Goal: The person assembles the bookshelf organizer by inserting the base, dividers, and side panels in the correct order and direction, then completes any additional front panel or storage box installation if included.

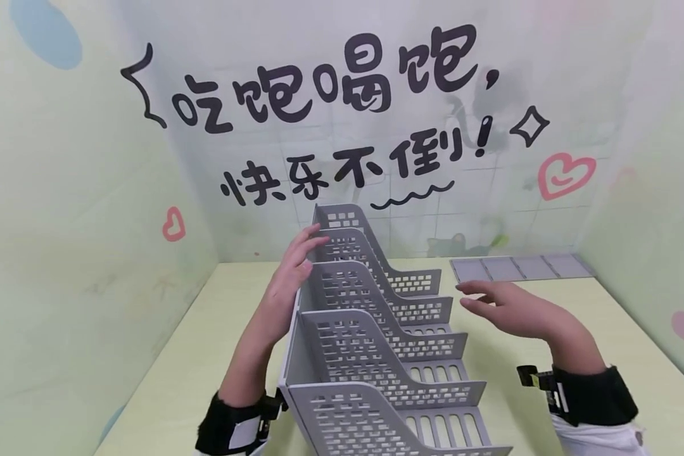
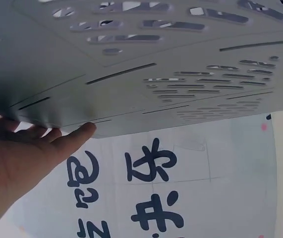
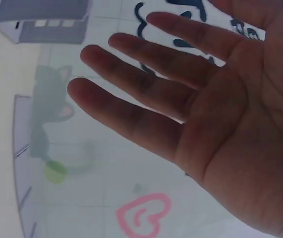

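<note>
A grey plastic file rack with tall, sloping dividers and slotted walls stands in the middle of the table, running away from me. My left hand holds the top edge of its tall left wall towards the far end, the fingertips reaching over the edge. In the left wrist view, the thumb lies at the edge of that wall, and the other fingertips are partly hidden by it. To the right of the rack, my right hand hovers above the table. Its fingers are spread in the right wrist view, with nothing in the palm.
A flat grey panel marked into sections lies at the back right of the pale table. Behind stands a printed wall with large black lettering, and side walls close in the left and right.
</note>
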